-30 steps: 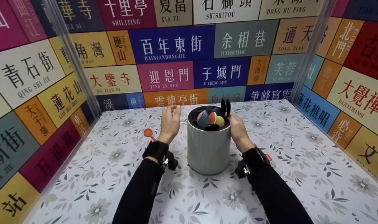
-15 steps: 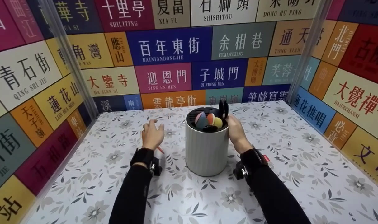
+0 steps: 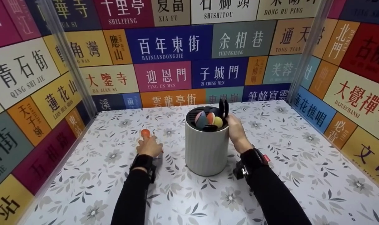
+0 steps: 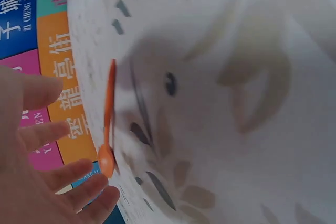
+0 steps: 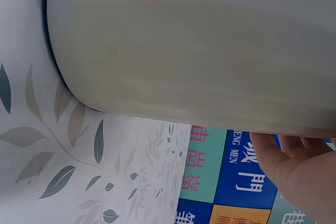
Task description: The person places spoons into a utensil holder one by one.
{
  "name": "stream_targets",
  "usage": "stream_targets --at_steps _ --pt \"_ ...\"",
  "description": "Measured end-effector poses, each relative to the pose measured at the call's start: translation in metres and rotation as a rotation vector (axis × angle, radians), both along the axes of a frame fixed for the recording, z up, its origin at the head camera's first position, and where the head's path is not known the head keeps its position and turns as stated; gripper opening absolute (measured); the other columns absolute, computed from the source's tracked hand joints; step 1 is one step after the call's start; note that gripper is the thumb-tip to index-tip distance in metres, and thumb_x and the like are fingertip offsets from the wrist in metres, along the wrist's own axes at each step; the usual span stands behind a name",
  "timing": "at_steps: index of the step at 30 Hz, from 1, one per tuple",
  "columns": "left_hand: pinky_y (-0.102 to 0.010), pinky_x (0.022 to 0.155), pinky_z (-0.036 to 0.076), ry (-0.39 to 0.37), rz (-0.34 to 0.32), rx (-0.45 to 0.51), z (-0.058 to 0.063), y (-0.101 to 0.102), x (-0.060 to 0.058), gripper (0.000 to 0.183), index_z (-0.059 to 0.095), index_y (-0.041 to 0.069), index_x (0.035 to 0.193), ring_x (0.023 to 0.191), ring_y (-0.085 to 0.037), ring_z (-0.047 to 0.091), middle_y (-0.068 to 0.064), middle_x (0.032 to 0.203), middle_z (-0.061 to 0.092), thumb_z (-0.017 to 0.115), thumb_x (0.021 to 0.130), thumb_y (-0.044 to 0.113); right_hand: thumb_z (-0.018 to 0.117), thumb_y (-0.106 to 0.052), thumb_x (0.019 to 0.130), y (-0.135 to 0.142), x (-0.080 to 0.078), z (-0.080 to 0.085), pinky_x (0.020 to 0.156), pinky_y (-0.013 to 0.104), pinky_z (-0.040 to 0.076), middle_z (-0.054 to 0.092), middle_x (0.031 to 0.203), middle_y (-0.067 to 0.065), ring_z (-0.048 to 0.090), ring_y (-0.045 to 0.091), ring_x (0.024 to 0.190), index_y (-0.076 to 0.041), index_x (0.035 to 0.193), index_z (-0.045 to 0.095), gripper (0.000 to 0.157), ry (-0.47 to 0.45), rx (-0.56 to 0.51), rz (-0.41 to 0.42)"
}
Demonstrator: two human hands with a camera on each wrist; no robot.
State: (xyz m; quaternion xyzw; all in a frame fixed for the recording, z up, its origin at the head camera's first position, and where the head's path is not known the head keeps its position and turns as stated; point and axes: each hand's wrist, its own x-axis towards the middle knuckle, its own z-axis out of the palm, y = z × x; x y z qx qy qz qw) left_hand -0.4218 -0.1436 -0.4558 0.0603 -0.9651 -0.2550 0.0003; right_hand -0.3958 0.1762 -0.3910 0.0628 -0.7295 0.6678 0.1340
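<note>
In the head view, a small orange spoon (image 3: 145, 133) lies on the tabletop, its handle mostly hidden under my left hand (image 3: 149, 146). The left wrist view has the whole spoon (image 4: 108, 114) lying flat beyond my spread fingers, which hold nothing. A ribbed, pale grey utensil holder (image 3: 206, 153) stands upright to the right of it. Rounded tops in blue, pink, orange and yellow (image 3: 218, 122) poke out of its black slotted insert, along with black handles (image 3: 223, 107). My right hand (image 3: 238, 132) grips the holder's right side near the rim, fingertips hidden behind the wall.
The table (image 3: 230, 200) has a white cover printed with grey leaves and flowers. Panels with colourful Chinese lettering (image 3: 169, 43) close off the back and both sides, meeting at clear corner strips. Black cameras are strapped to both wrists.
My left hand has moved left and down from beside the holder to over the spoon. The right hand has stayed at the holder, and the holder stands where it was.
</note>
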Motion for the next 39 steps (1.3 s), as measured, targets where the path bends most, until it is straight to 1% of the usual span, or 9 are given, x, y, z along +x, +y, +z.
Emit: stream_targets --at_steps 6,9,12,18,21,25,29,34,39 --pt "-0.067 0.108 0.035 -0.032 -0.035 -0.070 -0.008 -0.003 0.006 0.042 0.066 0.003 0.129 0.134 -0.052 0.043 -0.029 0.140 0.052 0.062 0.101 0.033 0.035 -0.021 0.112 -0.001 0.000 0.000 0.111 0.035 0.036 0.062 0.135 0.018 0.053 0.023 0.126 0.002 0.120 0.065 0.038 0.003 -0.008 -0.007" --pt "-0.067 0.106 0.037 -0.021 -0.041 -0.067 -0.011 -0.005 0.008 0.032 0.069 0.005 0.114 0.129 -0.049 0.047 -0.026 0.132 0.056 0.063 0.100 0.033 0.036 -0.021 0.112 -0.001 0.000 0.000 0.110 0.034 0.037 0.063 0.132 0.017 0.053 0.021 0.123 -0.001 0.115 0.065 0.035 0.001 -0.002 -0.010" --pt "-0.068 0.104 0.039 -0.002 -0.030 -0.083 -0.016 -0.001 0.005 0.030 0.069 0.006 0.108 0.128 -0.049 0.049 -0.026 0.130 0.057 0.065 0.099 0.034 0.036 -0.022 0.112 0.002 0.000 0.000 0.111 0.035 0.037 0.063 0.134 0.017 0.053 0.022 0.124 0.001 0.118 0.065 0.037 0.001 0.006 -0.010" --pt "-0.066 0.106 0.039 -0.011 0.049 -0.128 -0.024 0.007 -0.005 0.053 0.065 -0.003 0.129 0.134 -0.049 0.046 -0.030 0.140 0.052 0.063 0.102 0.043 0.035 -0.022 0.112 0.003 0.001 -0.003 0.113 0.036 0.036 0.060 0.142 0.018 0.052 0.024 0.131 0.005 0.129 0.063 0.043 0.000 0.012 -0.005" --pt "-0.064 0.106 0.040 -0.023 0.076 -0.151 -0.023 0.010 -0.007 0.058 0.060 -0.007 0.137 0.133 -0.048 0.047 -0.030 0.141 0.052 0.064 0.102 0.038 0.035 -0.022 0.112 0.001 0.001 -0.003 0.115 0.036 0.035 0.059 0.144 0.019 0.052 0.025 0.133 0.005 0.132 0.063 0.044 -0.007 0.015 0.007" --pt "-0.062 0.104 0.042 -0.007 0.065 -0.165 -0.020 0.012 -0.009 0.045 0.063 -0.007 0.131 0.129 -0.047 0.049 -0.029 0.137 0.054 0.064 0.099 0.025 0.036 -0.024 0.112 0.003 0.001 0.001 0.116 0.038 0.034 0.058 0.146 0.018 0.050 0.025 0.136 0.004 0.135 0.063 0.045 0.000 0.019 0.006" --pt "-0.062 0.101 0.046 0.037 0.056 -0.165 -0.017 0.010 -0.007 0.039 0.068 -0.006 0.124 0.124 -0.047 0.052 -0.030 0.131 0.057 0.067 0.093 0.017 0.036 -0.025 0.112 0.003 0.000 0.003 0.115 0.038 0.034 0.059 0.143 0.018 0.051 0.025 0.133 0.003 0.127 0.064 0.042 0.005 0.022 -0.007" --pt "-0.061 0.096 0.051 0.087 0.067 -0.161 -0.019 0.004 -0.006 0.029 0.071 -0.006 0.116 0.116 -0.048 0.058 -0.031 0.122 0.061 0.068 0.091 0.010 0.036 -0.024 0.113 0.001 0.000 0.003 0.116 0.038 0.034 0.059 0.143 0.018 0.051 0.025 0.134 0.002 0.126 0.064 0.040 0.001 0.028 0.004" --pt "-0.062 0.092 0.053 0.066 0.058 -0.132 -0.021 -0.002 -0.004 0.025 0.069 -0.007 0.115 0.112 -0.050 0.061 -0.031 0.120 0.062 0.066 0.093 0.004 0.036 -0.023 0.112 -0.001 0.001 0.001 0.117 0.038 0.033 0.058 0.145 0.019 0.050 0.026 0.135 0.004 0.132 0.062 0.043 -0.007 0.020 0.002"
